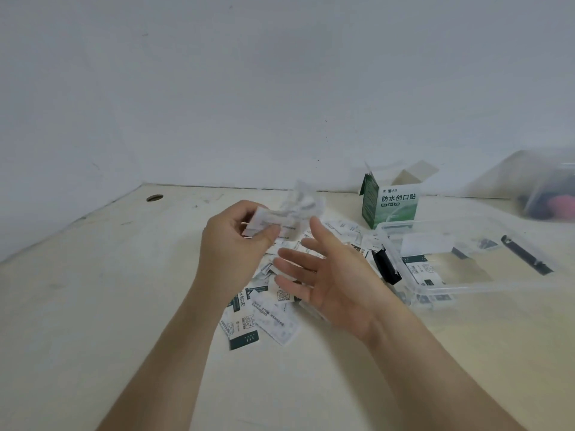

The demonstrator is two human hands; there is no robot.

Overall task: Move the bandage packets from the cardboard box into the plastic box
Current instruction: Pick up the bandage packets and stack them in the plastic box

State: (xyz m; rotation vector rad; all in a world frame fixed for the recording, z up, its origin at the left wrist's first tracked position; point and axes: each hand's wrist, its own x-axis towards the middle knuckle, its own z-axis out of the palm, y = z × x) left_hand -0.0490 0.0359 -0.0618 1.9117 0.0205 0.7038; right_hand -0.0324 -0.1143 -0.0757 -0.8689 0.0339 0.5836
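My left hand (231, 241) grips a bunch of white bandage packets (280, 219) above the table; the far end of the bunch is blurred. Just to its right, my right hand (326, 269) hovers with straight spread fingers, palm turned left, and holds nothing. Under both hands several white and dark green bandage packets (252, 318) lie scattered on the table. The green and white cardboard box (392, 203) stands upright with its top flaps open. Beside it on the right sits the clear plastic box (466, 286), open, holding a few packets.
A pale wooden table (93, 306) meets a white wall at the back, with a round cable hole (154, 198) at the far left. Another clear container (541, 188) with dark and pink contents stands at the far right. A black clip (525, 255) sits on the plastic box's right side.
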